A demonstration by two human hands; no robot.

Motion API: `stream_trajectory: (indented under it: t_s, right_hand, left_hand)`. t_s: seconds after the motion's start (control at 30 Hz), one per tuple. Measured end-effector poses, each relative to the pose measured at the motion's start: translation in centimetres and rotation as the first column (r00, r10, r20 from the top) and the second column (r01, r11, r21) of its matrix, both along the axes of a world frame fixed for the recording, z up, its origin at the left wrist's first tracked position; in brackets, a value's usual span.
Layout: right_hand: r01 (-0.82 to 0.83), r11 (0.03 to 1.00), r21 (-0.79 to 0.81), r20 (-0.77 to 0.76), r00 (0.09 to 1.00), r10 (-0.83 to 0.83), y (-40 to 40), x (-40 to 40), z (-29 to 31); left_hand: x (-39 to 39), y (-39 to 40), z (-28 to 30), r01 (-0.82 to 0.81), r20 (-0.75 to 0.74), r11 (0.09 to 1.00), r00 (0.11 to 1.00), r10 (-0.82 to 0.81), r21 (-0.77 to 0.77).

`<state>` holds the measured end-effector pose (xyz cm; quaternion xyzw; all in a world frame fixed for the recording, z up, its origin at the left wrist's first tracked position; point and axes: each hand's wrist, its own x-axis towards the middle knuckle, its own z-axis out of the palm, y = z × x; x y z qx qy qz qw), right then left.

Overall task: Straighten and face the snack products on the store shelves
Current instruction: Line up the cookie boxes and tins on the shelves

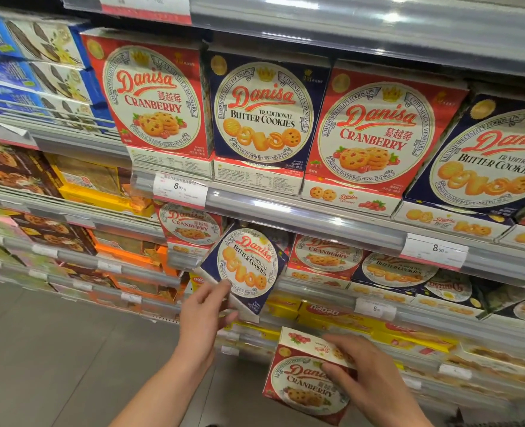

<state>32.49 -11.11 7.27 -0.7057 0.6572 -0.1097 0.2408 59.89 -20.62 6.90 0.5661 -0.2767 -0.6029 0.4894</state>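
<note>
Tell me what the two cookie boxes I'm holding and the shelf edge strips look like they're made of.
Blue Butter Cookies box and red Cranberry box: likely printed paperboard, slightly glossy, with sharp folded edges. Shelf edge strips: probably clear plastic over grey backing, judging by bright glare streaks.

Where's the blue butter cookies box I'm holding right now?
The blue butter cookies box is tilted in your left hand, in front of the second shelf, between two red cranberry boxes.

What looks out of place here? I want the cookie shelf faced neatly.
The blue butter cookies box is tilted diagonally, gripped by the left hand. The right hand holds a red cranberry box off the shelf. Another blue box looks upside down.
</note>
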Motion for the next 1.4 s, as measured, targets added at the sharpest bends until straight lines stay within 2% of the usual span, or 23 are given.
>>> stream_trajectory:
  t_s: [0.13,0.2,0.27,0.37,0.47,0.53,0.57,0.63,0.8,0.9,1.07,1.2,1.3,1.4]
  right_hand:
    - [-0.003,0.996,-0.084,0.055,0.998,0.007,-0.5,0.4,-0.2]
    - [-0.008,0.995,-0.097,0.055,0.998,0.013,-0.7,0.5,-0.1]
    - [-0.014,0.995,-0.101,0.019,1.000,0.016,-1.0,0.7,-0.1]
    - [-0.022,0.985,-0.171,-0.015,1.000,0.019,-1.4,1.1,0.3]
    - [-0.012,0.967,-0.255,-0.019,1.000,0.007,-2.2,2.0,1.6]
    - [0.024,0.954,-0.298,0.015,1.000,-0.020,-2.7,2.9,2.6]
    - [0.048,0.944,-0.325,0.045,0.998,-0.035,-3.0,3.3,2.9]
    - [0.083,0.919,-0.385,0.099,0.994,-0.048,-3.5,4.4,3.5]
    - [0.049,0.832,-0.553,0.083,0.997,-0.004,-5.6,7.8,5.0]
    - [0.021,0.780,-0.625,0.020,1.000,-0.011,-7.1,9.6,5.4]
    - [0.021,0.729,-0.684,-0.040,0.997,-0.066,-9.5,11.5,5.2]
    - [0.031,0.720,-0.694,-0.055,0.994,-0.096,-10.7,12.7,4.3]
    - [0.019,0.715,-0.699,-0.061,0.994,-0.086,-11.0,13.3,3.7]
    - [0.012,0.711,-0.703,-0.068,0.994,-0.083,-11.3,13.5,3.5]
  left_hand:
    - [1.7,1.6,-0.2,-0.022,0.112,0.991,0.993,0.037,-0.133]
    - [3.2,2.4,-0.4,0.027,0.292,0.975,0.956,0.039,-0.219]
    - [4.7,2.8,-0.6,0.122,0.494,0.960,0.869,0.020,-0.253]
    - [6.9,1.9,-1.4,0.310,0.770,0.901,0.637,0.039,-0.302]
    - [8.2,-0.2,-1.9,0.596,0.967,0.784,0.254,0.022,-0.175]
    - [8.2,-1.4,-2.0,0.703,1.000,0.711,0.001,0.021,-0.016]
    - [8.1,-1.8,-2.1,0.730,0.996,0.681,-0.085,0.021,0.048]
    - [7.6,-2.4,-2.1,0.777,0.983,0.610,-0.180,-0.019,0.154]
    - [6.1,-3.9,-3.4,0.828,0.946,0.461,-0.250,-0.206,0.319]
    - [5.9,-4.7,-4.6,0.845,0.941,0.422,-0.250,-0.229,0.327]
    - [6.8,-6.1,-6.1,0.868,0.959,0.416,-0.209,-0.194,0.273]
    - [7.6,-6.9,-6.6,0.859,0.943,0.391,-0.290,-0.164,0.332]
    - [7.7,-7.1,-6.8,0.851,0.935,0.388,-0.313,-0.163,0.353]
    - [7.7,-7.1,-6.3,0.854,0.932,0.389,-0.266,-0.244,0.346]
